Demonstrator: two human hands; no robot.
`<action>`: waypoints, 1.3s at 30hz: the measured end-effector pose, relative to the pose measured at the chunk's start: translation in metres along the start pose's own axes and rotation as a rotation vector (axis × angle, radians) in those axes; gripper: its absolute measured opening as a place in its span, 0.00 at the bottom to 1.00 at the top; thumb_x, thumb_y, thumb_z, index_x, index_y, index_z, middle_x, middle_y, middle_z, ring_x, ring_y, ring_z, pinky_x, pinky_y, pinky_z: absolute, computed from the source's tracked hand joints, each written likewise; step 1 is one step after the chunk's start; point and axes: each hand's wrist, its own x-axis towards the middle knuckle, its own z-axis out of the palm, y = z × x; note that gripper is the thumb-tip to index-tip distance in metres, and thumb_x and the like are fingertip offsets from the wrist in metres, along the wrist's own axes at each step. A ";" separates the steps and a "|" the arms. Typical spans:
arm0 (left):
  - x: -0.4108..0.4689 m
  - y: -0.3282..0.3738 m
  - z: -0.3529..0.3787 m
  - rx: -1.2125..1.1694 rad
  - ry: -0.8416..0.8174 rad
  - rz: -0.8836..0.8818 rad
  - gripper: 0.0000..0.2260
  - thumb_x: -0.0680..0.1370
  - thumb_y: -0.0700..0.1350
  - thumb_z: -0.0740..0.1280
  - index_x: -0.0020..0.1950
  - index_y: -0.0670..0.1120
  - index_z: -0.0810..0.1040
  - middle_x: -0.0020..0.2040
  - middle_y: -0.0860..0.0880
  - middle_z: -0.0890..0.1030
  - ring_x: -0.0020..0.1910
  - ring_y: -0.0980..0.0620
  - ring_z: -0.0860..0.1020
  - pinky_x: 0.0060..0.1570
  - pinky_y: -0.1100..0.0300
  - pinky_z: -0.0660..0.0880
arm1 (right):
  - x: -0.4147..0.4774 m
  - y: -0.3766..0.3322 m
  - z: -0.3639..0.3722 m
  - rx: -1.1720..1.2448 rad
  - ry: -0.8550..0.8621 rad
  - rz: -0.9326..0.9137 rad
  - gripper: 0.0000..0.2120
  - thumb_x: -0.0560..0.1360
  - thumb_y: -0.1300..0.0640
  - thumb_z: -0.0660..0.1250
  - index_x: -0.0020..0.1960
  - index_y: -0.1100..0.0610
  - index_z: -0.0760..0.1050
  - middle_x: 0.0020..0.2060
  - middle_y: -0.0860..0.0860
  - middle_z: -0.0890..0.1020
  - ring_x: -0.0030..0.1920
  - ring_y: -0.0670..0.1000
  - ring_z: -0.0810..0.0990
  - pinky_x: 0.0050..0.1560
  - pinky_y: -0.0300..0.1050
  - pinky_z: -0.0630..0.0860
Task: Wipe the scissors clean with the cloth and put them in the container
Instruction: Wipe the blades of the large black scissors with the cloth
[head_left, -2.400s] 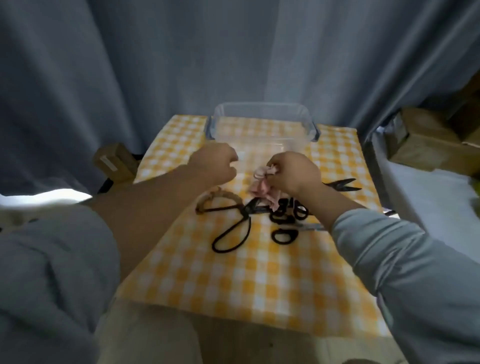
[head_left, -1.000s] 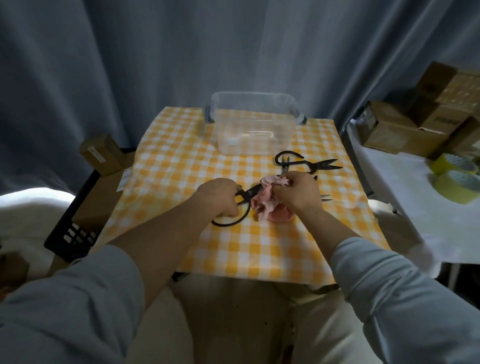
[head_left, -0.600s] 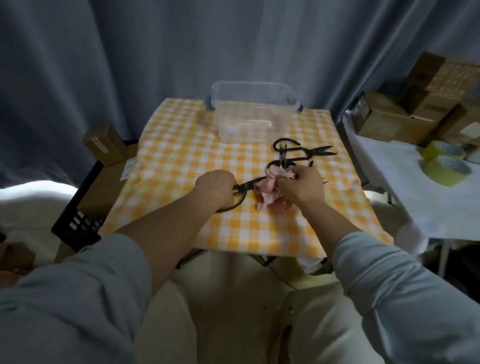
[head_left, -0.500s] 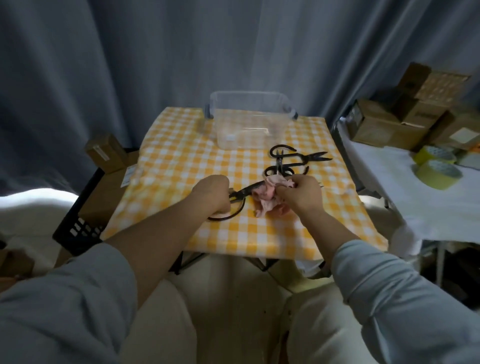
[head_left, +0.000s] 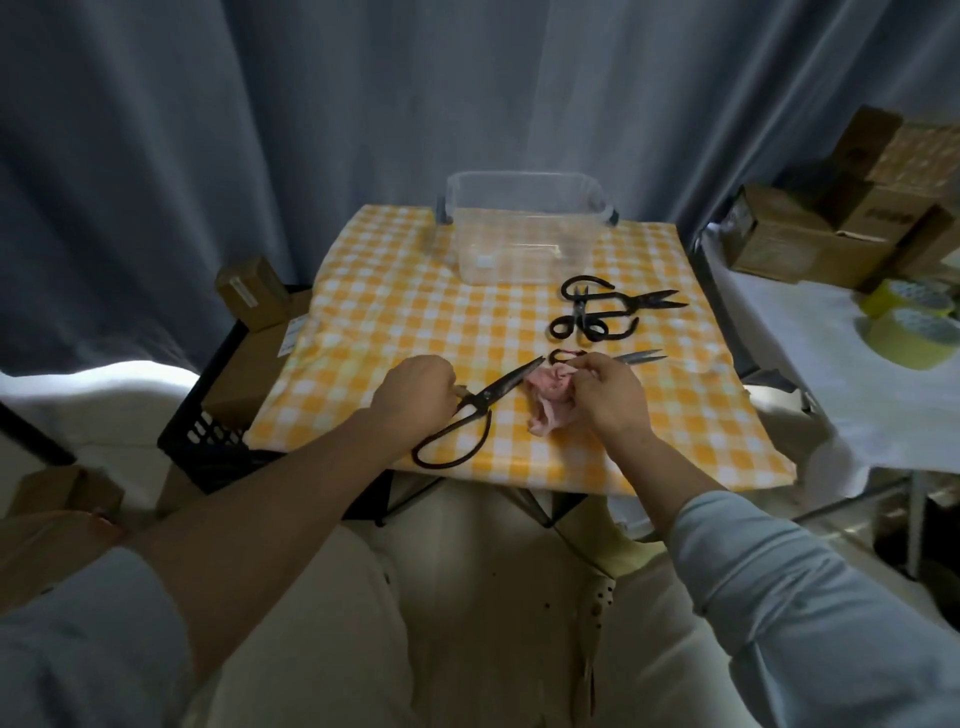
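Grip: left hand (head_left: 415, 388) on scissors (head_left: 493, 393), right hand (head_left: 609, 396) on cloth (head_left: 546, 404); box label (head_left: 240, 288) unreadable.

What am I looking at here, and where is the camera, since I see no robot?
There is no machine: a person works with bare hands, and the single picture comes from a camera worn on the head, looking down. The left hand holds the handle of the large black scissors. The right hand holds a crumpled pink cloth at their blade tip. On the yellow checked tablecloth lie smaller black scissors and, at the far edge, a clear plastic container.
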 end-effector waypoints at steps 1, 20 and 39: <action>0.002 0.002 -0.001 -0.007 0.004 0.016 0.10 0.77 0.37 0.62 0.36 0.42 0.75 0.36 0.44 0.73 0.36 0.45 0.73 0.29 0.59 0.65 | -0.001 -0.001 0.001 -0.003 -0.001 0.003 0.12 0.77 0.60 0.57 0.53 0.57 0.78 0.49 0.57 0.81 0.48 0.57 0.77 0.42 0.45 0.71; 0.022 -0.003 -0.010 -0.541 0.018 -0.171 0.11 0.81 0.38 0.59 0.60 0.40 0.76 0.53 0.42 0.76 0.45 0.45 0.73 0.41 0.53 0.70 | 0.005 -0.013 0.017 0.159 -0.260 0.019 0.13 0.72 0.58 0.73 0.55 0.60 0.78 0.53 0.56 0.80 0.56 0.54 0.78 0.57 0.55 0.76; 0.008 0.002 -0.018 -0.495 0.447 -0.189 0.17 0.73 0.50 0.72 0.59 0.45 0.79 0.57 0.46 0.78 0.58 0.48 0.74 0.55 0.58 0.71 | 0.006 -0.031 0.006 0.034 -0.242 -0.188 0.08 0.78 0.60 0.64 0.42 0.58 0.78 0.26 0.54 0.79 0.25 0.48 0.78 0.37 0.43 0.76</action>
